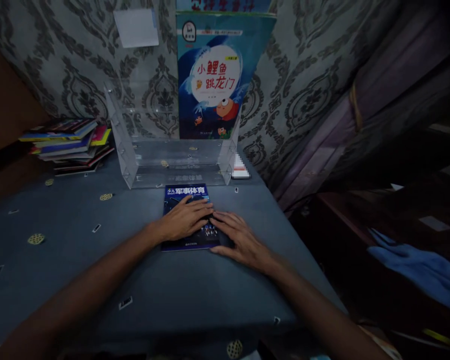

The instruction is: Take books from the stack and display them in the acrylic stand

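Note:
A dark blue magazine (187, 245) with white and yellow title characters lies flat on the table, its top edge close to a clear acrylic rack. Resting on the cover is my left hand (185, 218), palm down with fingers stretched to the right. My right hand (238, 235) lies over the magazine's right edge, thumb apart from the fingers. The fingertips of both hands meet near that edge. Part of the cover is hidden beneath them. Behind, the clear acrylic rack (176, 160) holds a blue-green picture book (213, 75) upright at its right side.
A pile of books (71, 145) stands at the left against the patterned wall. A small white object (241, 167) is beside the rack's right side. The table's right edge (303, 240) drops to a dark area with a blue cloth (416, 270). A curtain (322, 135) hangs at right.

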The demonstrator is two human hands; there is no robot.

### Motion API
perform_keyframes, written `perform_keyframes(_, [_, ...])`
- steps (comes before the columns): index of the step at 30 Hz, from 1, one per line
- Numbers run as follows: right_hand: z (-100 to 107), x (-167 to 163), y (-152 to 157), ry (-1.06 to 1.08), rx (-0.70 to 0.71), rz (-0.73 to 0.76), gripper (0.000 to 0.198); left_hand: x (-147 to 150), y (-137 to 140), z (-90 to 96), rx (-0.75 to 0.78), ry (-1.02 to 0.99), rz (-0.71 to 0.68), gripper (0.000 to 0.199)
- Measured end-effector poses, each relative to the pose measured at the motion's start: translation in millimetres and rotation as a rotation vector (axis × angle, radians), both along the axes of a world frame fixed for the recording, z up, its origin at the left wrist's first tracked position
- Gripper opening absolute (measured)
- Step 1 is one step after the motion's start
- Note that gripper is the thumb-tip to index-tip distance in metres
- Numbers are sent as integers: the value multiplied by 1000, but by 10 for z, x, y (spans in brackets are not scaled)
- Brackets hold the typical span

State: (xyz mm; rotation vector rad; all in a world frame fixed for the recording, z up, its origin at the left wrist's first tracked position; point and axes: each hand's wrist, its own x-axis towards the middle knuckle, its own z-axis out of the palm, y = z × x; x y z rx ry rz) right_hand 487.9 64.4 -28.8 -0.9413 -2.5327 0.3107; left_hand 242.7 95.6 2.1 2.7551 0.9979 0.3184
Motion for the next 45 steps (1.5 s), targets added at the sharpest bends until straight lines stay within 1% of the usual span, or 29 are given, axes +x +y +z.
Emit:
perform_keyframes(3, [-4, 12, 1, -1, 9, 3, 68, 1, 1, -17, 32, 2, -3, 42])
perform_keyframes(7, [0, 42, -4, -14, 10, 10, 67, -3, -20, 7, 44, 19, -19, 41])
perform_keyframes(13, [60, 50, -28, -6, 37, 30, 58, -6, -30, 21, 52, 1, -37, 39])
perform_keyframes(19, [57, 23, -29, 29, 75, 17, 58, 11, -76, 53, 3, 2, -17, 39])
perform_keyframes(24, [25, 10, -31, 135, 92, 26, 46, -9, -163, 51, -14, -22, -44, 46])
perform_keyframes(28, [36, 3, -38, 158, 94, 36, 44, -32, -185, 40, -26, -2, -59, 55])
perform_keyframes(33, [70, -19, -68, 139, 47, 7, 42, -73, -185, 10, -48, 4, -88, 77])
perform_keyframes(37, [68, -27, -82, 151, 46, 11, 43, -94, -195, -26, -45, 15, -106, 89])
perform_keyframes(39, [64, -25, -81, 152, 50, 12, 43, -96, -201, -33, -31, 23, -116, 90])
perform_keyframes(45, [61, -5, -56, 143, 32, 30, 41, -86, -204, -47, 15, 30, -103, 86])
